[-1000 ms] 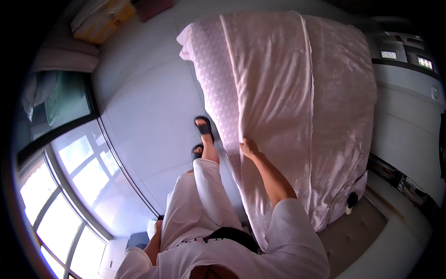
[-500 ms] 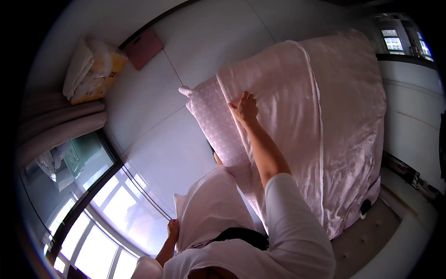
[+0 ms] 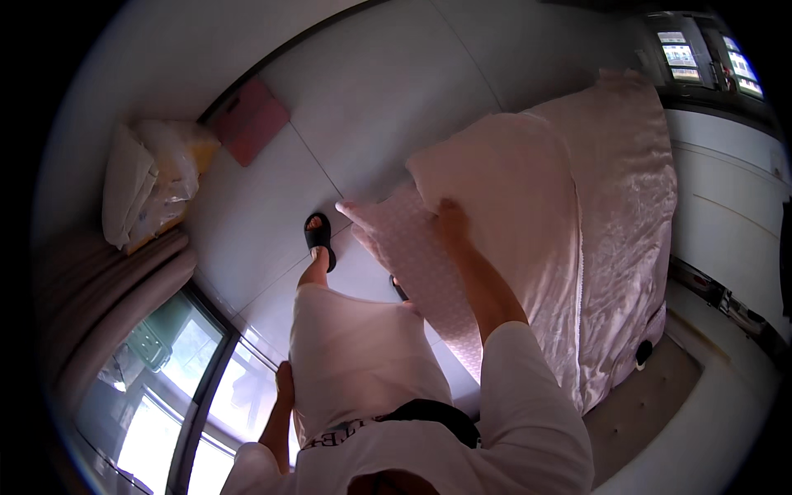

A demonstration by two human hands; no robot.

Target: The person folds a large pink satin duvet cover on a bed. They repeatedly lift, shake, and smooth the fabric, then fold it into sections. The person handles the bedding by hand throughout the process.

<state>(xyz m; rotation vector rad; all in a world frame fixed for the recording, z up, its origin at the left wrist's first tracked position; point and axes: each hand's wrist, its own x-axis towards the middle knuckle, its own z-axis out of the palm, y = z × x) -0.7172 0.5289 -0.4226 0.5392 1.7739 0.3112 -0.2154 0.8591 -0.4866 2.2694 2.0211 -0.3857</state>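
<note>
A smooth pink satin quilt [image 3: 528, 181] with a pale trimmed seam covers the bed to my right. Along its near-left edge shows a strip of pale pink dotted fabric [image 3: 396, 227]. My right hand [image 3: 452, 224] reaches out over the bed and is closed at the quilt's edge, somewhat blurred, with the cloth drawn in around it. Down at my left side, my left hand [image 3: 285, 381] hangs against my pale skirt [image 3: 363, 346]; its fingers are hidden from this angle.
My foot in a black slipper [image 3: 318, 235] stands on the tiled floor [image 3: 247, 214]. Near the wall lie a pink flat board [image 3: 250, 122] and a plastic-wrapped yellow and white package [image 3: 165, 181]. A curtain [image 3: 124, 289] and glass door [image 3: 186, 355] are at left, a tufted brown surface [image 3: 631, 421] at right.
The quilt's far-left corner and my right hand have shifted right and nearer in the picture. My foot in its slipper has come into view. My left hand has moved slightly left and up.
</note>
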